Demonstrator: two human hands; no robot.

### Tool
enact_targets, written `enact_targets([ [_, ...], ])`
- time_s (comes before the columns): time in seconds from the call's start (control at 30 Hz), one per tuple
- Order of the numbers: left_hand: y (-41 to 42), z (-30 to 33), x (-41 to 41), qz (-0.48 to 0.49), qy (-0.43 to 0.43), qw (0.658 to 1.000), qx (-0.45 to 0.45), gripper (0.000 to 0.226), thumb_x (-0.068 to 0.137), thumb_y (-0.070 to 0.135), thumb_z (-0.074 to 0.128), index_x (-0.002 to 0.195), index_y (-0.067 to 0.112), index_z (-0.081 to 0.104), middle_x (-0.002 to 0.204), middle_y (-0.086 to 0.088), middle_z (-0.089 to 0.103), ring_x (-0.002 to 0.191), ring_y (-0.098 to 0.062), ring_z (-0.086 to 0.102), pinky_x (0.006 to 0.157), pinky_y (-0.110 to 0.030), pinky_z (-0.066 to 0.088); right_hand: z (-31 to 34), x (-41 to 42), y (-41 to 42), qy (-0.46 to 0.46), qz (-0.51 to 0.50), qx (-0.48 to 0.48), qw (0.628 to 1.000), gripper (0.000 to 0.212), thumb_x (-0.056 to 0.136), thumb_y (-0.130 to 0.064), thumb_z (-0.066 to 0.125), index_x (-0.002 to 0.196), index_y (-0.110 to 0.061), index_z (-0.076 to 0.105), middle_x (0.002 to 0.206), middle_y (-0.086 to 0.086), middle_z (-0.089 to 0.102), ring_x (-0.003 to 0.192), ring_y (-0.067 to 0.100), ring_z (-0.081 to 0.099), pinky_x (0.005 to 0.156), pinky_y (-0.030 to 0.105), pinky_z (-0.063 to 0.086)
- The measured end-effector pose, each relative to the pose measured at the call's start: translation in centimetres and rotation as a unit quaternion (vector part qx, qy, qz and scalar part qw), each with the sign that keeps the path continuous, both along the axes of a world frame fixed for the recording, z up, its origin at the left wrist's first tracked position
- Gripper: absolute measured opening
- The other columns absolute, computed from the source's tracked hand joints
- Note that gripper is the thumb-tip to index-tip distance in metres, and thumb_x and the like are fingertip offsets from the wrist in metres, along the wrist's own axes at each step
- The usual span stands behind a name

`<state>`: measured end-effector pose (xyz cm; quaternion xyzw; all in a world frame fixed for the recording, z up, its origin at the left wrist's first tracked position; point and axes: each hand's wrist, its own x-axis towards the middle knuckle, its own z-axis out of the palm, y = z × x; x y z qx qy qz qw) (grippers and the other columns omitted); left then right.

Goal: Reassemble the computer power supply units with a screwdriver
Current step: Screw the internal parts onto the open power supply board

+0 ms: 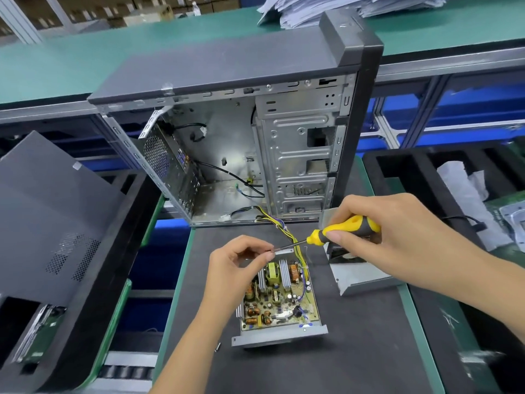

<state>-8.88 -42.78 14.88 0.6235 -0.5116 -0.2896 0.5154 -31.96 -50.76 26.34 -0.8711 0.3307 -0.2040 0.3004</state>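
- we judge the step in hand to be loading a screw onto the driver tip, ahead of fastening the board or cover of the open power supply unit with its green circuit board, copper coils and grey metal tray [279, 301].
- that unit lies flat on the dark mat [355, 351], at about 6 o'clock from the open grey computer tower case [241, 132], and its yellow and black wire bundle [295, 245] runs up toward the case at 12 o'clock.
- our right hand [397, 240] has fingers and thumb curled round the yellow and black handled screwdriver [341, 230], whose thin shaft points toward 9 o'clock.
- our left hand [241, 265] meets the shaft tip with thumb and forefinger pinched together; whether a screw sits between them we cannot tell, it is too small.
- a small loose screw [218, 346] lies on the mat at 8 o'clock from the unit.
- the grey metal cover shell with a fan [355, 268] stands at 3 o'clock of the unit, partly hidden by the right hand.
- next, we think, the tip must be brought down upright onto a screw hole, with the left fingers steadying it and the wires kept out of the way.
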Motion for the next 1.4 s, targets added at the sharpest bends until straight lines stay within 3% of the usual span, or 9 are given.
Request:
enact_targets([
  [0.33,-0.1,0.2,-2.5,-0.039,-0.006,0.999,-0.029,0.029,0.077,0.003,0.078,0.077,0.032,0.075,0.083,0.006,0.073,0.079,-0.011,0.068,0.075,-0.017,0.051,0.4,-2.5,0.6,0.024,-0.010,-0.007,1.000,0.021,0.082,-0.047,0.053,0.081,-0.028,0.060,0.071,-0.013,0.064,0.062,0.011,0.062,0.055,0.025,0.046],
  [0.5,0.2,0.7,-3.4,-0.043,-0.134,0.985,-0.101,0.016,0.078,0.000,0.077,0.082,0.016,0.074,0.081,0.010,0.070,0.079,-0.007,0.065,0.075,-0.017,0.051,0.7,-3.1,0.8,0.031,-0.018,-0.016,0.999,0.017,0.084,-0.044,0.054,0.078,-0.029,0.058,0.067,-0.013,0.067,0.060,0.002,0.060,0.053,0.014,0.039],
  [0.63,0.4,0.7,-4.1,-0.044,-0.260,0.952,-0.155,0.020,0.080,-0.003,0.074,0.099,0.003,0.072,0.087,0.001,0.069,0.082,-0.007,0.061,0.080,-0.014,0.048,1.3,-3.0,0.8,0.064,-0.014,-0.041,0.997,0.021,0.082,-0.051,0.048,0.072,-0.033,0.052,0.062,-0.011,0.068,0.047,0.003,0.050,0.049,0.017,0.038],
  [0.77,0.8,0.4,-4.4,-0.001,-0.242,0.955,-0.174,0.023,0.081,-0.002,0.074,0.103,0.004,0.071,0.088,0.001,0.068,0.083,-0.006,0.063,0.081,-0.014,0.049,1.6,-2.7,0.7,0.050,-0.020,-0.052,0.997,0.024,0.081,-0.053,0.047,0.070,-0.032,0.052,0.060,-0.017,0.067,0.043,0.008,0.042,0.047,0.017,0.037],
  [0.93,1.0,-0.3,-4.3,0.001,-0.231,0.959,-0.166,0.025,0.083,0.002,0.072,0.107,0.007,0.069,0.088,0.004,0.067,0.083,-0.007,0.063,0.082,-0.015,0.048,1.3,-2.5,0.7,0.037,-0.013,-0.024,0.999,0.021,0.081,-0.045,0.052,0.069,-0.028,0.055,0.060,-0.041,0.057,0.039,0.003,0.045,0.041,0.008,0.032],
  [1.1,0.9,-0.9,-4.0,-0.018,-0.239,0.962,-0.131,0.034,0.082,0.011,0.076,0.114,0.012,0.065,0.091,0.006,0.065,0.086,-0.006,0.061,0.084,-0.014,0.047,0.8,-2.6,0.6,0.033,-0.018,-0.016,0.999,0.018,0.083,-0.038,0.058,0.069,-0.026,0.056,0.057,-0.036,0.059,0.039,-0.005,0.048,0.042,0.005,0.032],
  [1.2,0.7,-1.2,-3.8,-0.034,-0.236,0.966,-0.100,0.040,0.081,0.012,0.077,0.118,0.016,0.062,0.094,0.007,0.064,0.087,-0.006,0.060,0.086,-0.013,0.046,0.8,-2.6,0.3,0.042,-0.022,-0.020,0.999,0.021,0.081,-0.044,0.055,0.071,-0.026,0.057,0.066,-0.032,0.065,0.038,0.000,0.046,0.041,0.007,0.032],
  [1.33,0.5,-1.7,-3.3,-0.048,-0.239,0.969,-0.050,0.045,0.081,0.015,0.079,0.122,0.018,0.061,0.100,0.008,0.066,0.094,-0.003,0.060,0.090,-0.014,0.046,0.3,-3.2,-0.3,0.054,-0.037,-0.018,0.998,0.022,0.078,-0.049,0.051,0.070,-0.029,0.056,0.059,-0.034,0.061,0.039,0.001,0.047,0.039,0.010,0.032],
  [1.4,0.3,-1.9,-3.1,-0.048,-0.259,0.964,-0.031,0.039,0.082,0.013,0.077,0.119,0.016,0.064,0.100,0.007,0.066,0.096,-0.004,0.061,0.090,-0.015,0.046,-0.4,-3.5,-0.8,0.083,-0.045,-0.018,0.995,0.023,0.078,-0.052,0.049,0.070,-0.031,0.055,0.059,-0.034,0.060,0.040,0.006,0.044,0.041,0.017,0.037],
])
